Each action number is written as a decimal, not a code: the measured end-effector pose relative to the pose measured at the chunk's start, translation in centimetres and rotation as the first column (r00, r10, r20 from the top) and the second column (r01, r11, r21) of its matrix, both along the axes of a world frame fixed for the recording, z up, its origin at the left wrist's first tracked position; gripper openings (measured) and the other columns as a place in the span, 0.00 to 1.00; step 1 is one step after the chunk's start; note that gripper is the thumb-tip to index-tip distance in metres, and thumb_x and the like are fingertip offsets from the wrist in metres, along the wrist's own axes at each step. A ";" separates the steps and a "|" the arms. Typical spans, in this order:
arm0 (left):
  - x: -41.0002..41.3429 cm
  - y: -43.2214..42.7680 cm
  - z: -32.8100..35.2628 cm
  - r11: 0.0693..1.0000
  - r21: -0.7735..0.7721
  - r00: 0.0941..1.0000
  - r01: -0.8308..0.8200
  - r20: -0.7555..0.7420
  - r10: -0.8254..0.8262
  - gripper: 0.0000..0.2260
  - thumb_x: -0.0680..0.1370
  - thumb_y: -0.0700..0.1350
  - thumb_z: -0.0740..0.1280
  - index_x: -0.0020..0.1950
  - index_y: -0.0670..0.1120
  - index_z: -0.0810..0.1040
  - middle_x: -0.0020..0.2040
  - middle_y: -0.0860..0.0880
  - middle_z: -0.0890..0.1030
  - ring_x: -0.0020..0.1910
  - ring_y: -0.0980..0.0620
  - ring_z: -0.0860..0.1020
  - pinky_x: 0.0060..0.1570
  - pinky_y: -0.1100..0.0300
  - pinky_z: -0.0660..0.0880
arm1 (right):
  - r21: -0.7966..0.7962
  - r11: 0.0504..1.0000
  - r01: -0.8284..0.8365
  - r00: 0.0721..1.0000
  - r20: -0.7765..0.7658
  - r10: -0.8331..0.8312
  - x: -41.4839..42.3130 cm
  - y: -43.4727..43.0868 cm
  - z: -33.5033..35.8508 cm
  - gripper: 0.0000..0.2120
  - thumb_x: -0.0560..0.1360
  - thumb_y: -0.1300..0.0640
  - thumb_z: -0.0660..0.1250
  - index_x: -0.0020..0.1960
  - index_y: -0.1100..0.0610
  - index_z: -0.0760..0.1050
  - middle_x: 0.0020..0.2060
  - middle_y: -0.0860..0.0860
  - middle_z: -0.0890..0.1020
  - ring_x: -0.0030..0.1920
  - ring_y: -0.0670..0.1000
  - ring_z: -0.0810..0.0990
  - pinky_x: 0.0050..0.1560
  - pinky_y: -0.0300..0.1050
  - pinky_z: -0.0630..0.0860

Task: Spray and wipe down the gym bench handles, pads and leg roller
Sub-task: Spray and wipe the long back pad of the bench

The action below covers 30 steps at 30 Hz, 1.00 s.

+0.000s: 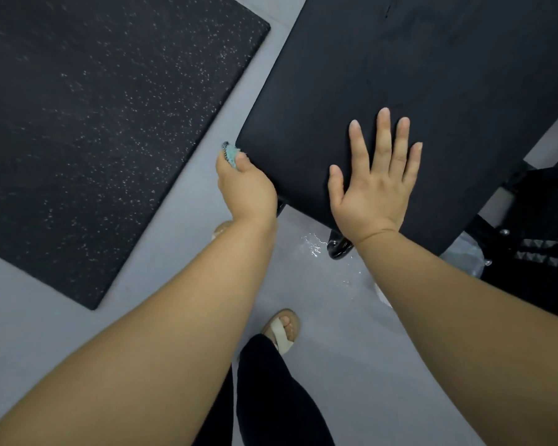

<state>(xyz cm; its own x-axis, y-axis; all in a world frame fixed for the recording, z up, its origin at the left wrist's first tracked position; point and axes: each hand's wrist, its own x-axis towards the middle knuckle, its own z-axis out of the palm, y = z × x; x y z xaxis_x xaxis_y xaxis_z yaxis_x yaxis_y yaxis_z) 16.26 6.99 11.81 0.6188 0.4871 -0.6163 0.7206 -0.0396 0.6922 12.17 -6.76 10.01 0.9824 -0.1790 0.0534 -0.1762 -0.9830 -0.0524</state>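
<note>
On pad, hands (right hand flat)

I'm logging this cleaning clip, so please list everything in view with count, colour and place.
black padded bench pad: one, black, upper right
small teal wiping cloth: one, teal, at the pad's left corner
speckled black rubber floor mat: one, black with pale flecks, left
grey floor: one, grey, under everything
wet patch: one, shiny, on the floor below the pad's near edge
glossy black bench foot: one, black, under the pad's near edge
black frame part: one, black with metal bolts, right edge
beige sandal: one plainly seen, beige, bottom centre
black trouser leg: one, black, bottom centre
left hand: one, grips the cloth at the pad's corner
right hand: one, flat on the pad, fingers straight
</note>
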 end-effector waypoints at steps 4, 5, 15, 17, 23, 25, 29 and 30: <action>-3.7 -3.4 1.6 0.978 -0.171 0.972 -0.119 -0.219 0.080 0.20 0.82 0.48 0.52 0.72 0.42 0.63 0.67 0.41 0.72 0.63 0.44 0.72 0.59 0.56 0.67 | 0.014 1.000 -0.005 1.000 0.018 0.005 -0.1 0.0 -0.1 0.27 0.79 0.45 0.52 0.76 0.51 0.56 0.75 0.57 0.56 0.75 0.61 0.52 0.73 0.59 0.46; -4.7 -4.3 1.9 0.966 -0.231 0.960 -0.115 -0.276 0.048 0.19 0.82 0.48 0.52 0.70 0.39 0.64 0.67 0.38 0.71 0.63 0.41 0.71 0.59 0.53 0.68 | 0.016 1.000 -0.006 1.000 0.019 0.006 -0.1 -0.1 -0.1 0.27 0.78 0.45 0.53 0.76 0.51 0.56 0.75 0.57 0.56 0.75 0.61 0.53 0.73 0.59 0.46; -1.0 -0.7 1.0 0.889 -0.327 0.946 -0.320 -0.163 0.280 0.12 0.80 0.39 0.54 0.49 0.42 0.77 0.43 0.45 0.80 0.41 0.51 0.74 0.37 0.63 0.72 | 0.007 1.000 -0.010 1.000 -0.007 0.010 -0.1 -0.2 0.1 0.27 0.79 0.44 0.50 0.76 0.50 0.54 0.76 0.56 0.54 0.76 0.60 0.50 0.73 0.57 0.43; -3.6 -3.5 0.7 0.888 -0.371 0.952 -0.272 -0.241 0.190 0.16 0.81 0.41 0.54 0.66 0.37 0.71 0.63 0.38 0.75 0.52 0.46 0.74 0.50 0.55 0.72 | 0.054 0.998 -0.022 1.000 0.012 0.022 -0.1 -0.3 0.2 0.27 0.78 0.45 0.52 0.75 0.51 0.58 0.76 0.57 0.56 0.75 0.61 0.52 0.73 0.57 0.44; -7.8 -7.4 1.5 0.727 -0.583 0.908 -0.362 -0.398 0.132 0.11 0.79 0.36 0.55 0.40 0.41 0.73 0.39 0.43 0.76 0.37 0.47 0.74 0.42 0.56 0.72 | 0.306 0.946 -0.105 0.994 0.061 0.091 -3.5 -3.8 1.4 0.21 0.77 0.55 0.59 0.69 0.56 0.68 0.73 0.53 0.63 0.75 0.58 0.55 0.73 0.51 0.45; -5.7 -4.9 0.5 0.719 -0.563 0.903 -0.408 -0.367 0.224 0.13 0.77 0.34 0.53 0.34 0.44 0.66 0.33 0.46 0.68 0.29 0.50 0.65 0.34 0.59 0.65 | 0.272 0.958 -0.087 0.996 0.049 0.077 -6.4 -5.4 1.4 0.21 0.76 0.57 0.61 0.69 0.56 0.69 0.73 0.54 0.64 0.74 0.59 0.56 0.73 0.53 0.47; -3.2 -2.4 0.3 0.777 -0.476 0.910 -0.412 -0.258 0.324 0.14 0.77 0.32 0.51 0.36 0.43 0.69 0.34 0.47 0.71 0.32 0.50 0.68 0.38 0.55 0.68 | 0.268 0.957 -0.115 0.993 0.015 0.115 -9.0 -6.7 1.0 0.22 0.76 0.59 0.62 0.70 0.56 0.67 0.73 0.55 0.63 0.74 0.60 0.56 0.73 0.53 0.46; -3.7 -3.2 1.0 0.781 -0.478 0.914 -0.402 -0.257 0.313 0.14 0.78 0.33 0.52 0.35 0.44 0.69 0.33 0.48 0.71 0.31 0.51 0.69 0.38 0.56 0.69 | 0.286 0.952 -0.110 0.994 0.020 0.108 -9.0 -6.7 0.9 0.23 0.76 0.59 0.62 0.70 0.57 0.68 0.73 0.55 0.63 0.74 0.60 0.55 0.73 0.53 0.46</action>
<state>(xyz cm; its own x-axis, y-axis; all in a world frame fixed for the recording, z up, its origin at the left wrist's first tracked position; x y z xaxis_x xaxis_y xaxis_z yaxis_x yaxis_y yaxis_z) 12.56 3.76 12.79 0.3386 0.2408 -0.9096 0.7100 0.5690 0.4149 3.16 -13.43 10.94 0.9967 -0.0792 0.0199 -0.0680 -0.9398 -0.3349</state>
